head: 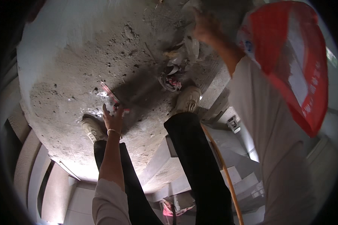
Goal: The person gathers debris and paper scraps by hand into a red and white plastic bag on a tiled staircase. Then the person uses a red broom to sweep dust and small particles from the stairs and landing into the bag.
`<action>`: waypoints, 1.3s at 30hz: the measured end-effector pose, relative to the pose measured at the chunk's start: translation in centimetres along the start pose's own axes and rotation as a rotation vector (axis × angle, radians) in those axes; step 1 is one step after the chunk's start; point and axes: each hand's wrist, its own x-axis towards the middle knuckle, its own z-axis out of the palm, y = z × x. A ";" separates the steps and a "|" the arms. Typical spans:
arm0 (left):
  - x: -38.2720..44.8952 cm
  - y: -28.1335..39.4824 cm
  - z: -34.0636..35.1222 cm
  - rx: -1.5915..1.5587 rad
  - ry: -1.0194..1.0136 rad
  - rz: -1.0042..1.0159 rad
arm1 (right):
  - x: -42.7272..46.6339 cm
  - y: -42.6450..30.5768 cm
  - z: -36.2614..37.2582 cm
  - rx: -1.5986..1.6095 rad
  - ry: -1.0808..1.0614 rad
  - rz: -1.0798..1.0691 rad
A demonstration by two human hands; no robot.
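Observation:
My left hand (113, 121), with a band at its wrist, reaches down over the dusty floor, thumb and fingers apart. At its fingertips lie a red-and-white strip (109, 92) and a smaller red-and-white piece (126, 111); whether I touch them is unclear. My right hand (207, 28) is stretched out at the upper right, blurred, one finger extended; whether it holds anything cannot be told. Below it lie crumpled clear plastic (192, 47) and a scrap heap with dark and red wrapping (170, 80). A large red-and-white plastic bag (273, 36) is beside my right forearm.
My shoes (92, 130) stand apart on the gritty floor, among scattered crumbs of debris. Grey boards or slabs (217, 87) lie right of my right foot. An orange hose or cable (224, 168) runs beside my leg. Curved-looking stacked panels (26, 157) line the left side.

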 end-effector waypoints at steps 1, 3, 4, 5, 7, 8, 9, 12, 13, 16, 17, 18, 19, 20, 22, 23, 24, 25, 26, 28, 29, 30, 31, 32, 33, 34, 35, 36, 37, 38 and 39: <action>0.1 0.7 1.2 -0.130 -0.002 -0.067 | 1.6 0.3 1.1 0.035 -0.003 -0.022; 0.7 -0.5 3.3 0.110 0.087 -0.013 | 4.0 0.6 2.4 0.109 -0.009 -0.062; 0.7 -1.0 3.8 0.234 0.128 0.014 | 4.3 0.6 2.9 0.139 -0.028 -0.101; 0.6 -1.4 4.1 0.242 0.106 -0.035 | 4.0 0.0 3.9 0.155 -0.054 -0.094; -0.5 -0.2 4.5 0.246 0.048 -0.135 | 2.3 -1.0 4.7 0.168 -0.111 -0.073; -1.2 -2.0 5.0 0.312 0.059 -0.116 | 0.5 -1.9 4.6 0.209 -0.204 -0.067; -2.3 -1.2 5.5 -0.014 -0.018 -0.213 | -0.7 -1.3 5.3 0.268 -0.087 -0.137; -6.4 3.7 9.1 -0.750 -0.182 -0.423 | -4.8 -0.5 9.5 0.386 0.158 -0.247; -7.3 5.1 10.3 -0.836 -0.192 -0.449 | -6.3 -1.4 9.9 0.390 0.160 -0.220; -7.5 9.2 12.4 -0.968 -0.271 -0.544 | -10.0 -4.4 10.8 0.447 0.142 -0.155; -6.9 11.2 12.6 -1.018 -0.272 -0.598 | -11.2 -5.5 11.2 0.474 0.129 -0.133; -6.4 12.4 13.1 -1.072 -0.286 -0.654 | -12.5 -6.1 11.5 0.483 0.131 -0.105; -5.9 12.3 13.5 -1.167 -0.310 -0.651 | -13.7 -7.2 11.8 0.506 0.132 -0.083; -5.4 12.2 13.8 -1.261 -0.332 -0.645 | -14.9 -8.3 12.1 0.530 0.132 -0.061; -4.6 12.7 13.9 -1.455 -0.319 -0.658 | -17.0 -10.3 12.7 0.542 0.062 -0.003; -4.2 12.0 13.8 -1.452 -0.315 -0.669 | -17.9 -11.3 12.8 0.551 0.028 0.024; -3.7 11.0 13.6 -1.455 -0.315 -0.673 | -18.2 -12.2 12.4 0.607 -0.021 0.085; -3.4 10.1 13.3 -1.456 -0.319 -0.677 | -18.6 -12.7 12.5 0.644 -0.029 0.067; -3.3 9.4 12.9 -1.424 -0.298 -0.631 | -19.1 -13.3 12.5 0.682 -0.035 0.047; -3.9 8.8 11.5 -1.363 -0.277 -0.543 | -19.6 -14.3 11.1 0.704 -0.060 0.018; -4.5 8.6 10.3 -1.346 -0.238 -0.529 | -19.9 -14.9 9.9 0.693 -0.079 0.006; -5.4 8.9 9.1 -1.333 -0.200 -0.514 | -20.0 -15.4 8.6 0.679 -0.095 -0.007; -6.3 10.2 7.3 -1.370 -0.191 -0.566 | -20.5 -15.8 7.3 0.612 -0.028 -0.060; -7.1 11.8 4.7 -1.405 -0.185 -0.620 | -20.5 -16.2 4.5 0.718 0.069 -0.103; -7.9 13.3 2.8 -1.468 -0.249 -0.411 | -20.3 -15.9 1.1 0.770 0.123 -0.169; -8.9 16.9 0.7 -1.465 -0.276 -0.393 | -20.0 -15.6 -2.7 0.853 0.092 -0.139; -10.5 20.9 -0.7 -1.520 -0.340 -0.294 | -19.6 -14.4 -5.8 0.892 0.101 -0.170; -12.0 24.9 -2.2 -1.560 -0.364 -0.229 | -19.4 -13.1 -9.1 0.925 0.162 -0.170; -13.2 28.6 -3.0 -1.514 -0.305 -0.135 | -19.0 -12.1 -12.2 0.969 0.215 -0.179; -14.5 31.7 -3.0 -1.555 -0.336 -0.135 | -18.7 -10.2 -15.4 0.905 0.239 -0.175; -15.9 34.4 -3.4 -1.585 -0.331 -0.118 | -18.7 -8.3 -18.6 0.872 0.258 -0.194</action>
